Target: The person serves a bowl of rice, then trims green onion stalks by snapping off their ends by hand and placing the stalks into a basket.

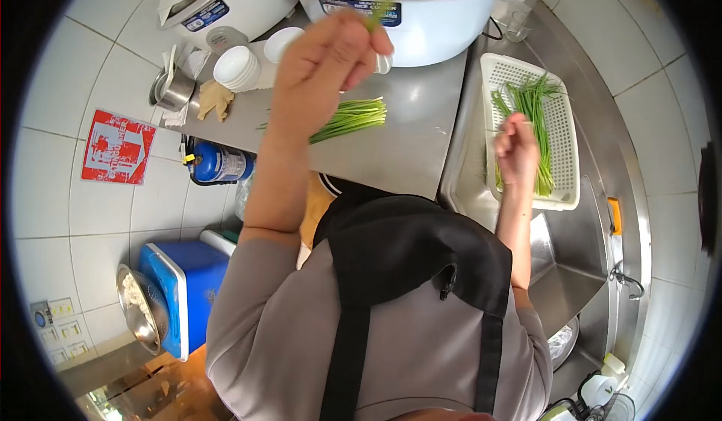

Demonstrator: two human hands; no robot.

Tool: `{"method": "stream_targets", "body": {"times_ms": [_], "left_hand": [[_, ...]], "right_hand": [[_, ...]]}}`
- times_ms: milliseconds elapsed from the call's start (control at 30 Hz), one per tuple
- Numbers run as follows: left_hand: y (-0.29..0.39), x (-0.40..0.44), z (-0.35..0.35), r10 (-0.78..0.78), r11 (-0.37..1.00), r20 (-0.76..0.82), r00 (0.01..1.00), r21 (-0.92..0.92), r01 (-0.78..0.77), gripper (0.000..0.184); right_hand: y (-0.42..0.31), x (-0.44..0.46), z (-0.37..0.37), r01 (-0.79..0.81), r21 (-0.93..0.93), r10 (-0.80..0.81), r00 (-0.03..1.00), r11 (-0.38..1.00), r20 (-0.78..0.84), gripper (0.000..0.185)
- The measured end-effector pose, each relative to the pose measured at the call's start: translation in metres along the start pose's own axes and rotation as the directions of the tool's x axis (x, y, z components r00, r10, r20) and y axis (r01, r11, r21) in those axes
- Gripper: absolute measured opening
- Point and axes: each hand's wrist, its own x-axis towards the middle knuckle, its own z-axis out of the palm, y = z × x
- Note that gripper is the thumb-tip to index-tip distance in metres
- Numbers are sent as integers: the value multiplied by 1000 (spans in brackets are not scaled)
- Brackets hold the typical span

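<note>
My left hand (331, 67) is raised above the counter, its fingers pinched on a green chive stalk (376, 16) that is blurred by motion. Beneath it a bunch of long chives (350, 120) lies on the steel counter (417, 131), partly hidden by my forearm. Over at the right, my right hand (517, 154) is above the white perforated basket (568, 165), with its fingers curled in. More chives (538, 112) lie lengthwise in that basket, right beside and under the hand. Whether the right fingers hold anything cannot be made out.
Two large rice cookers (444, 33) stand at the back. White bowls (237, 67), a metal pot (174, 90) and a crumpled glove (215, 100) sit at the counter's left. The basket rests over a steel sink (571, 270). A blue fire extinguisher (222, 162) is below left.
</note>
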Motion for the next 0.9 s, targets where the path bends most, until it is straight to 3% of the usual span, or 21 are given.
{"method": "stream_targets", "body": {"times_ms": [33, 100, 133, 167, 200, 233, 300, 333, 367, 433, 467, 533, 667, 700, 767, 800, 833, 867, 900], "left_hand": [[-9, -7, -12, -192, 930, 37, 981, 325, 170, 29], [-49, -32, -43, -368, 701, -47, 929, 642, 311, 26], [-68, -46, -57, -394, 621, -64, 917, 717, 317, 23], [-86, -61, -70, -417, 535, -83, 905, 783, 318, 20], [-105, -76, -84, -419, 531, -82, 904, 785, 318, 20], [-124, -92, -97, -388, 549, -79, 918, 781, 299, 20], [-142, -106, -108, -356, 565, -81, 931, 775, 283, 20], [-147, -110, -111, -393, 537, -84, 916, 787, 303, 19], [-152, -113, -114, -429, 510, -88, 899, 798, 321, 19], [-156, -114, -112, -440, 490, -91, 893, 810, 324, 20], [-159, -114, -110, -452, 468, -93, 887, 822, 324, 21], [-159, -110, -103, -465, 465, -81, 882, 825, 321, 20], [-164, -99, -92, -558, 478, -37, 829, 802, 358, 30], [-165, -99, -88, -558, 492, -19, 829, 797, 350, 30], [-168, -101, -75, -440, 433, -2, 898, 875, 214, 51], [-173, -105, -67, -437, 474, 42, 898, 859, 191, 51], [-177, -111, -63, -466, 355, 34, 884, 922, 152, 60], [-182, -116, -61, -487, 222, 17, 873, 969, 105, 70], [-187, -121, -61, -483, 248, 49, 874, 965, 83, 70]], "right_hand": [[-11, 3, -7, 139, -168, -153, 986, 976, -68, 12], [-30, 0, -32, 168, -464, -258, 956, 870, -139, 14], [-35, 1, -48, 167, -457, -255, 957, 874, -138, 14], [-36, 3, -66, 92, -582, -204, 970, 808, -129, 14], [-33, 4, -81, 20, -695, -151, 980, 719, -128, 15], [-27, 4, -94, 16, -694, -147, 981, 720, -130, 15], [-17, 2, -105, 48, -953, -111, 994, 298, 16, 17], [-16, -1, -103, -30, -968, 22, 999, 248, -26, 18], [-13, -5, -98, -31, -969, 24, 999, 246, -26, 18], [-10, -12, -83, -6, -998, 200, 980, 58, 6, 19], [-7, -12, -87, -7, -999, 198, 980, 54, 4, 19], [5, -11, -98, 202, -975, 222, 959, -93, 177, 31], [4, -13, -77, 87, -972, 230, 973, -217, 36, 44], [5, -16, -75, 147, -969, 153, 981, -197, 117, 42], [8, -10, -80, 79, -940, 169, 985, -331, 23, 33], [2, -14, -74, 138, -906, 237, 970, -400, 44, 29], [-6, -17, -73, 202, -866, 309, 949, -458, 58, 25], [-4, -12, -93, 181, -918, 399, 917, -354, 27, 22], [-10, -13, -94, 197, -948, 411, 908, -251, 79, 24]]}}
